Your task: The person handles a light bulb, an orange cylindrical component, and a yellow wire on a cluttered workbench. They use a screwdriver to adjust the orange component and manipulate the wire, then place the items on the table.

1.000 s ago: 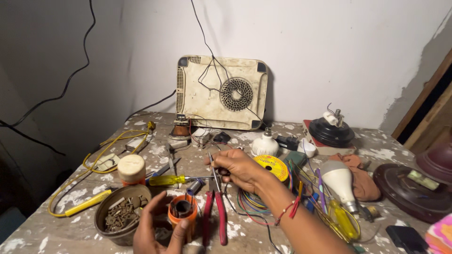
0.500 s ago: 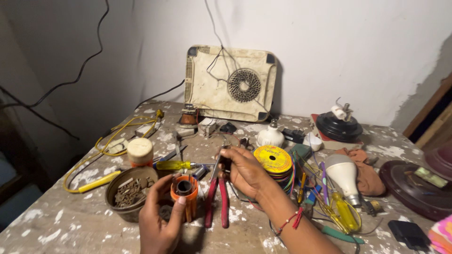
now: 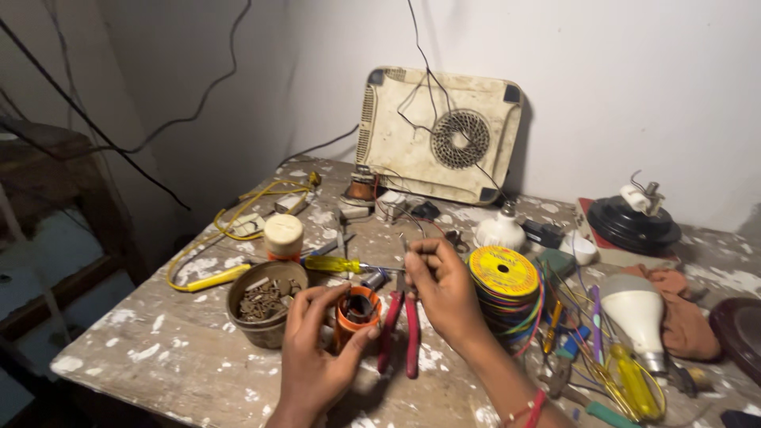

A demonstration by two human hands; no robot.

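I see the table (image 3: 158, 349) filling the lower frame, with my left hand (image 3: 317, 357) at bottom centre wrapped around a coil (image 3: 357, 313). Just left of it sits a bowl (image 3: 265, 305) with small metal scraps in it; a jar (image 3: 283, 236) stands behind the bowl. Pliers (image 3: 400, 333) lie between my hands. My right hand (image 3: 444, 289) is right of centre, just left of a wire spool (image 3: 505, 277). A bulb (image 3: 638, 313) lies at the right, a screwdriver (image 3: 337, 264) behind the coil. A flat appliance (image 3: 440, 135) leans against the wall at upper centre.
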